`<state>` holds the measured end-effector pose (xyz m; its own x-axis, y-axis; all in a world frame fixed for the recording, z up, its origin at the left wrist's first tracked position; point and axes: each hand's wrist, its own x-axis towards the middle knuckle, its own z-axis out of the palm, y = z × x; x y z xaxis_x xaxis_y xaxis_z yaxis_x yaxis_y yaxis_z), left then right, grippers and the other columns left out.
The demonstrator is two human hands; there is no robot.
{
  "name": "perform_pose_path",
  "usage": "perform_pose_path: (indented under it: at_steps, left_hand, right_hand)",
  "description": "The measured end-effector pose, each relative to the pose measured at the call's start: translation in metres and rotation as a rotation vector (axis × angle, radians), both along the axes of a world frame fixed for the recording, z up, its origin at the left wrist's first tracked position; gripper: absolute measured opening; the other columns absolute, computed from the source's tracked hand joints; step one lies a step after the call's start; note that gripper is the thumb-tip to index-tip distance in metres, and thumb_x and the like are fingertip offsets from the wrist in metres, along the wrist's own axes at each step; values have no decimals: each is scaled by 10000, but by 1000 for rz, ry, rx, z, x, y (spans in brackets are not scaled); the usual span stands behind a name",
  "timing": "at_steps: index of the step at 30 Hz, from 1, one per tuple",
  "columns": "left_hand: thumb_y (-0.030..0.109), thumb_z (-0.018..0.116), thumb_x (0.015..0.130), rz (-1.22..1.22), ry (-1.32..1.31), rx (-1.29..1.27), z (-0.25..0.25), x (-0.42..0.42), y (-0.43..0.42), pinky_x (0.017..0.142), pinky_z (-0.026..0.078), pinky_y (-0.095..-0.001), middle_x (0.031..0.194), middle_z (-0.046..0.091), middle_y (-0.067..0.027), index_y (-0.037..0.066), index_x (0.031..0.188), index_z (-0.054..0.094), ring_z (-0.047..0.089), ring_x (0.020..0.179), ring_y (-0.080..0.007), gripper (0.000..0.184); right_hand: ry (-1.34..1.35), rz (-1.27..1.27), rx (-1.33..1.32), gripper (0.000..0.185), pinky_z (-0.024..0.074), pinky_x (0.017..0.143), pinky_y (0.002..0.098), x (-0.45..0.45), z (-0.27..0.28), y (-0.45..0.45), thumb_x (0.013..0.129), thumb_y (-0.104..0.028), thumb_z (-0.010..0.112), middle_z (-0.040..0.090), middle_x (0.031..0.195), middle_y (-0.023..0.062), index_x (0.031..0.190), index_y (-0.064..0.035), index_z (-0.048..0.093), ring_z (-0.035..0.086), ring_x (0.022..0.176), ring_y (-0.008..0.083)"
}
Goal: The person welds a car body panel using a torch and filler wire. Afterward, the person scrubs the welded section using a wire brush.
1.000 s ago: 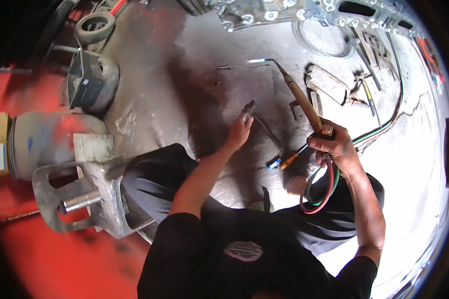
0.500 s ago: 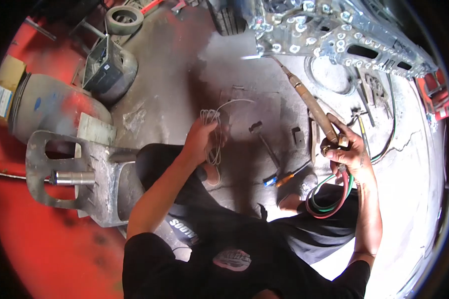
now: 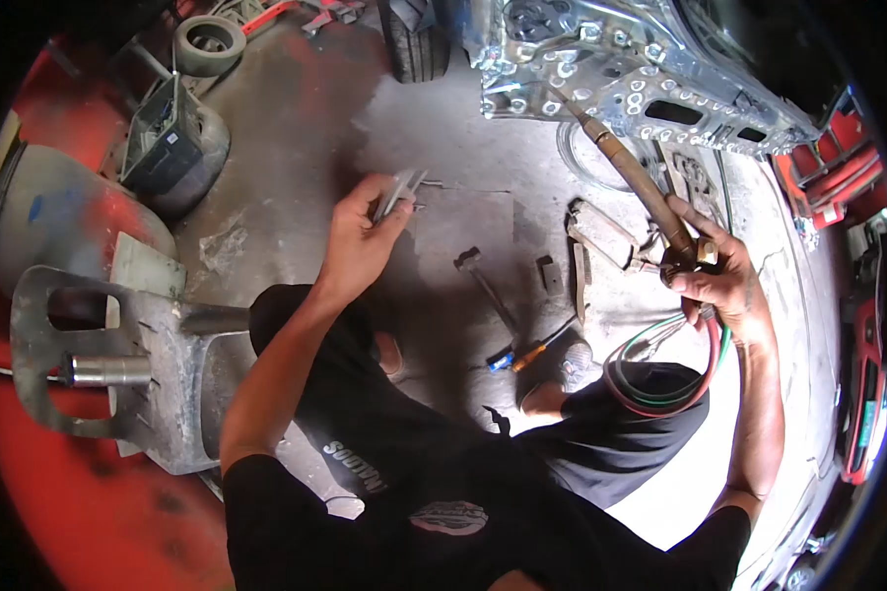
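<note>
Torch [image 3: 636,179] near the panel [image 3: 606,69] — hoses [image 3: 715,350] could snag
Your right hand [image 3: 724,281] grips it; the hoses loop by your leg [image 3: 616,448] — a catch there could jerk the tip [image 3: 568,102] against the panel. Your left hand [image 3: 357,234] pinches a blurred grey piece [image 3: 404,189], well apart.

- Right of centre: the right hand [image 3: 724,279] grips a torch [image 3: 636,182], pointing toward the metal panel [image 3: 611,69] at upper right.
- Left of centre: the left hand [image 3: 358,236] holds a blurred grey object [image 3: 401,193].
- Centre: a hammer [image 3: 488,284] lies flat.
- Left edge: a chair [image 3: 185,394].
</note>
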<state>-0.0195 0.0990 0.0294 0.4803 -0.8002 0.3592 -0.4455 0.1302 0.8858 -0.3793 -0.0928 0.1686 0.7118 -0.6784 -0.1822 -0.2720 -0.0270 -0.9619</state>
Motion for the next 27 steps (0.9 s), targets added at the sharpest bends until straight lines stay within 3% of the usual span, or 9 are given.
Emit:
perform_pose_path:
  at_steps: [3,5,8,11,14,17,22,27]
  left_hand:
    - [26,624,980,9,-146,45,4,-7,-3,743,498,-283,917,679,-64,26,1070,639,631,799,-142,91]
    - [36,633,976,49,-259,129,15,-12,-3,811,512,-312,930,685,-89,16,1084,632,659,870,-187,110]
    - [35,656,946,21,-295,16,14,-7,-8,859,521,-355,953,686,-128,17,1116,650,672,943,-271,171]
    - [33,666,923,-36,-532,-14,17,8,-15,830,523,-366,972,695,-130,22,1143,667,668,944,-301,221]
    - [18,674,883,-116,-543,3,22,16,-24,827,506,-392,969,695,-126,30,1155,682,650,917,-326,273]
    - [-30,655,822,-137,-747,-44,26,24,-39,823,468,-405,918,677,-108,32,1115,693,627,881,-323,303]
    - [-88,637,728,-73,-867,-16,34,37,-61,851,428,-411,864,647,-80,50,1044,694,614,903,-302,350]
    - [-103,656,710,53,-892,-96,22,48,-75,866,421,-418,886,654,-71,67,996,683,612,932,-300,334]
  right_hand:
    - [11,-11,-38,807,475,427,213,0,23,3,772,-196,852,658,821,56,1471,-3,498,587,499,101]
    - [61,-9,-143,810,457,399,214,-1,31,4,821,-405,772,675,858,108,1466,6,503,589,462,109]
    - [109,-2,-198,770,441,385,217,0,46,3,857,-390,708,677,886,130,1477,12,491,576,432,117]
    - [230,20,-269,708,451,393,220,5,64,3,845,-333,670,677,885,126,1447,14,535,576,447,113]
    - [257,25,-337,682,456,401,222,13,76,-2,835,-313,651,669,867,125,1421,24,561,577,461,111]
    - [292,39,-405,659,460,409,223,21,84,-9,825,-292,632,661,850,123,1396,34,586,578,475,110]
    - [280,100,-512,651,472,416,223,38,93,-20,867,-340,629,633,752,94,1394,40,583,587,474,101]
    - [334,137,-566,631,495,427,217,55,102,-26,916,-385,623,672,834,100,1392,27,589,637,560,108]
